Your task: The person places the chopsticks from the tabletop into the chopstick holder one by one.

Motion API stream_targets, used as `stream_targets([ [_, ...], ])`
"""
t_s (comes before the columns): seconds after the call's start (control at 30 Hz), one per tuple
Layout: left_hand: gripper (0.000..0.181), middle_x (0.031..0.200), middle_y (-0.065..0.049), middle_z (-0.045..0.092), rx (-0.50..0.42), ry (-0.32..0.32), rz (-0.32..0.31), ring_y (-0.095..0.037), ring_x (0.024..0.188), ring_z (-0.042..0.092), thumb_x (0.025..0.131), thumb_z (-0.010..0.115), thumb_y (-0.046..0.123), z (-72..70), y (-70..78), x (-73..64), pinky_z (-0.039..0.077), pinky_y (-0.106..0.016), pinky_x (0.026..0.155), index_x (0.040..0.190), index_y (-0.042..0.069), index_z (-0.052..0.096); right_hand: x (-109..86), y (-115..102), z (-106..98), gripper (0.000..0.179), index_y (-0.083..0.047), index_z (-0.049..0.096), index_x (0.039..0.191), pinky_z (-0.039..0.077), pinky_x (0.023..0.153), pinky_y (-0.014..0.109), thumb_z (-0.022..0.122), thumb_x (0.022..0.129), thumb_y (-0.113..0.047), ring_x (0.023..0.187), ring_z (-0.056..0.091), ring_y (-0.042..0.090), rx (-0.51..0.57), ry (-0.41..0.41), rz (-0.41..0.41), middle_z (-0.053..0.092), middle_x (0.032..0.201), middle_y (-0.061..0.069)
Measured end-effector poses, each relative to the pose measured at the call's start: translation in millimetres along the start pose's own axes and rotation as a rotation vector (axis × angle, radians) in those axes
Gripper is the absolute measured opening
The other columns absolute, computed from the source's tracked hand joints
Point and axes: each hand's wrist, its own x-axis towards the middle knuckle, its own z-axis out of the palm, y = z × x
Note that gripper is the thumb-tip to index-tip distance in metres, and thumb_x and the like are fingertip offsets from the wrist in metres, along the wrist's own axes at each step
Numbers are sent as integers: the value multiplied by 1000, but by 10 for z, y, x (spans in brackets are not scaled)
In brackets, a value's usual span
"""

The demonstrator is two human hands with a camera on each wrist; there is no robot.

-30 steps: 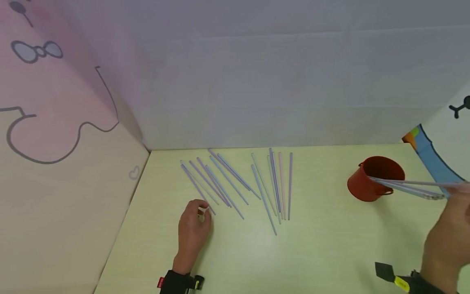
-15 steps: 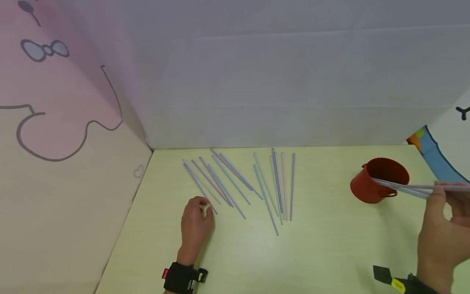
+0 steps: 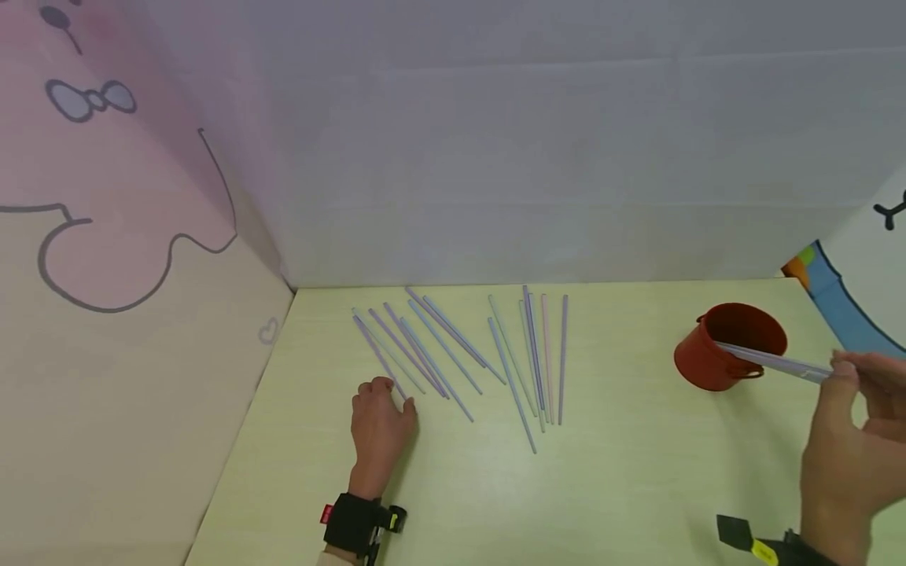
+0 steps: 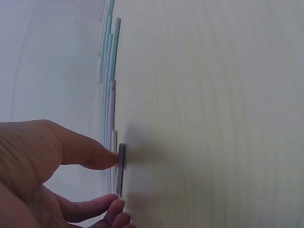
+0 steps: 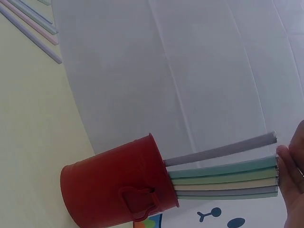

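Observation:
Near the left of the table, my left hand (image 3: 382, 424) reaches a purple straw (image 3: 378, 354). In the left wrist view, thumb and fingertips are spread apart along that purple straw (image 4: 121, 161), the thumb tip right at its side. A red bucket (image 3: 697, 362) stands at the right, and a bundle of pastel straws (image 3: 778, 363) leans out over its rim. My right hand (image 3: 852, 440) is at the outer ends of the bundle. In the right wrist view, its fingers (image 5: 285, 166) are right beside the straw ends, not wrapped round them; a lavender straw (image 5: 223, 150) sits uppermost.
Several more straws lie in two loose groups, one slanting at the left (image 3: 439, 354) and one nearer the middle (image 3: 534, 362). A pale curtain (image 3: 495, 173) hangs behind the table (image 3: 623, 472). Printed cloth (image 3: 120, 259) borders the left side.
The straw that stuck out past my right hand now lies in the bucket with the bundle. My left thumb and fingers have spread apart at the purple straw.

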Motion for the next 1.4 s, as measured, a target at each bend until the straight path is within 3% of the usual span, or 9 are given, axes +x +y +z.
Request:
stream_targets([
  [0.27, 34, 98, -25, 50, -12, -41, -64, -43, 83, 51, 80, 66, 12, -115, -33, -1, 44, -48, 53, 107, -7, 55, -51, -6, -43, 28, -17, 59, 124, 40, 99, 21, 46, 101, -26, 110, 56, 1, -69, 29, -33, 54, 112, -30],
  [0.4, 32, 94, -26, 48, -14, -53, -76, -42, 76, 51, 80, 64, 8, -156, -85, 7, 42, -47, 52, 106, -8, 54, -83, -23, -43, 26, -17, 61, 122, 39, 99, 21, 47, 100, -23, 109, 56, 2, -53, 41, 8, 55, 110, -28],
  [0.53, 24, 85, -24, 46, -17, -50, -73, -38, 66, 48, 77, 57, 1, -188, -129, 30, 39, -45, 49, 98, -10, 52, -108, -81, -38, 25, -14, 62, 121, 39, 99, 21, 49, 99, -19, 108, 56, 2, -45, 53, 31, 56, 109, -26],
  [0.67, 16, 77, -21, 43, -6, -34, -61, -35, 60, 47, 73, 53, -4, -214, -161, 59, 38, -43, 48, 87, -9, 48, -142, -184, -24, 26, -10, 62, 121, 39, 99, 22, 50, 99, -17, 107, 56, 1, -28, 51, 2, 56, 109, -26],
  [0.87, 13, 74, -21, 42, 6, -61, -84, -36, 57, 49, 73, 50, -7, -251, -196, 109, 41, -44, 45, 84, -11, 45, -195, -237, 86, 21, 10, 63, 107, 43, 95, 24, 58, 91, -2, 100, 61, 11, 183, 87, -42, 66, 103, -3],
  [1.1, 11, 69, -18, 44, 2, -82, -112, -32, 59, 49, 71, 51, -5, -290, -235, 161, 41, -45, 46, 79, -9, 44, -315, -275, 281, 19, 17, 65, 96, 49, 89, 24, 66, 81, 6, 91, 66, 16, 395, 57, -113, 66, 96, 25],
  [1.23, 7, 63, -12, 43, -33, -87, -119, -23, 56, 42, 69, 51, -4, -315, -244, 161, 36, -37, 43, 72, -3, 44, -411, -329, 373, 20, 20, 63, 93, 51, 86, 24, 66, 76, 11, 89, 66, 23, 520, 11, -111, 66, 94, 27],
  [1.4, 17, 59, -3, 35, -49, -115, -129, -18, 55, 32, 66, 51, -3, -344, -254, 174, 30, -30, 41, 57, 7, 41, -559, -381, 450, 21, 18, 64, 95, 50, 84, 21, 66, 75, 11, 86, 66, 17, 522, -71, -113, 66, 94, 28],
])
